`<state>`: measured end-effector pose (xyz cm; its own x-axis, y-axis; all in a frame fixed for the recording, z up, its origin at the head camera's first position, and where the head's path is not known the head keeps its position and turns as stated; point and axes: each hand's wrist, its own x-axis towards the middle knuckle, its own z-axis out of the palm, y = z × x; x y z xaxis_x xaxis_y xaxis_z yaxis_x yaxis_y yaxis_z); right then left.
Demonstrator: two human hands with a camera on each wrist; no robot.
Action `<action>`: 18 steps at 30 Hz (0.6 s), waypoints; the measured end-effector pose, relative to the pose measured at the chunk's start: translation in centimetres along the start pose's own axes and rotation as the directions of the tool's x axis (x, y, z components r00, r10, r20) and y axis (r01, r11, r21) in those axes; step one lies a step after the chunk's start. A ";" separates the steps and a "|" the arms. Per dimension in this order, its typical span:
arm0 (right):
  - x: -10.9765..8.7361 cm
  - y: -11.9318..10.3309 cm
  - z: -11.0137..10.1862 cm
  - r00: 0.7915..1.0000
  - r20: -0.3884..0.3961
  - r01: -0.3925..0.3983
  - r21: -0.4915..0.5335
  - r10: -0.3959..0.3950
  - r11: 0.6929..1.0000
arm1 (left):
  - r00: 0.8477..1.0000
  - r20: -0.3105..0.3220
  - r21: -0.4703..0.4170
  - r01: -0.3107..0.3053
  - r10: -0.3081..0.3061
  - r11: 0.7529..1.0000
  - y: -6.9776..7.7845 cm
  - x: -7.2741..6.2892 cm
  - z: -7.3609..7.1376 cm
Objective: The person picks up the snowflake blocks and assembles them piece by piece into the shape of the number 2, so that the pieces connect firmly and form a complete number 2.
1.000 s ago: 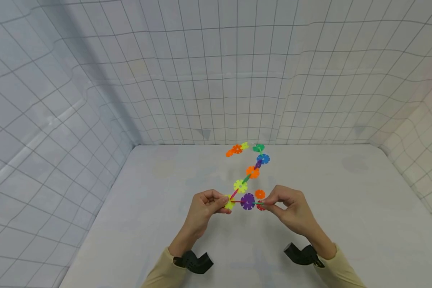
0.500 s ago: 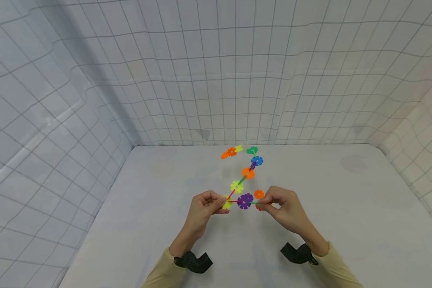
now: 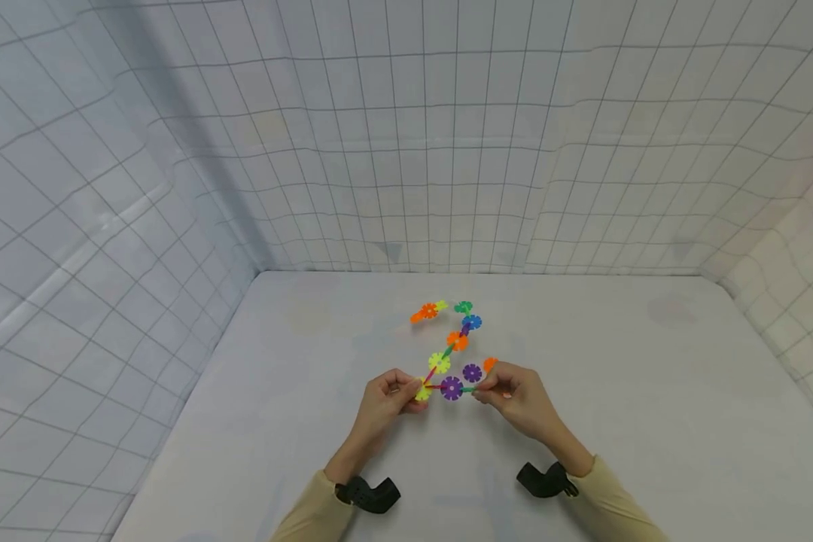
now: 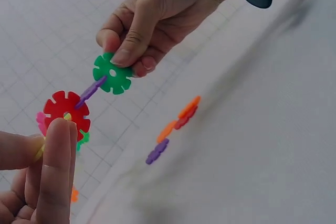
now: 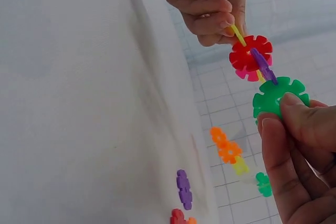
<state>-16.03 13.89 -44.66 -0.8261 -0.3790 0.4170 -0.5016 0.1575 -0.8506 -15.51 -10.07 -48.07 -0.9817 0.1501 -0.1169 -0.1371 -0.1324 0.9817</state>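
A chain of coloured snowflake discs, slotted edge to edge, hangs between my hands and stretches away from me. My left hand (image 3: pixel 379 410) pinches a yellow disc (image 3: pixel 423 391) at the bend of the chain. From there a red disc (image 4: pixel 65 107) and a purple disc (image 3: pixel 452 388) lead right to a green disc (image 5: pixel 270 97), whose rim my right hand (image 3: pixel 523 403) pinches between thumb and fingers. The other branch runs away through a second yellow disc (image 3: pixel 439 363), an orange disc (image 3: pixel 457 341) and a blue disc (image 3: pixel 472 322).
On the white table (image 3: pixel 278 421) lie a loose purple disc (image 3: pixel 472 373), an orange disc (image 3: pixel 491 364) and a red piece (image 4: pixel 185 119), near my right hand. Orange discs (image 3: pixel 430 310) mark the chain's far end. Gridded white cloth walls (image 3: pixel 406 150) enclose the table.
My right hand has moved left, still pinching the green disc. The chain's far part has shifted left and lower in view. The loose purple disc now shows apart from the one in the chain.
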 end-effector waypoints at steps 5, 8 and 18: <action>-0.3 1.4 0.5 0.998 0.012 -0.069 0.052 0.068 0.996 | 1.000 -0.021 0.009 0.020 -0.020 1.000 -1.4 0.0 0.1; -0.6 3.1 0.8 0.994 0.018 -0.112 0.061 0.111 0.992 | 0.998 -0.047 -0.018 0.037 -0.037 0.999 -2.1 -0.2 0.4; -0.9 5.4 0.9 0.977 -0.028 -0.211 0.039 0.213 0.977 | 0.998 -0.050 -0.175 0.039 -0.049 0.984 -3.3 -0.6 2.5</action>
<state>-17.73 14.25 -49.92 -0.9207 -0.3113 0.2354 -0.3052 0.1984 -0.9314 -14.18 -7.30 -50.85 -0.9793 0.1070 -0.1720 -0.1965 -0.2962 0.9347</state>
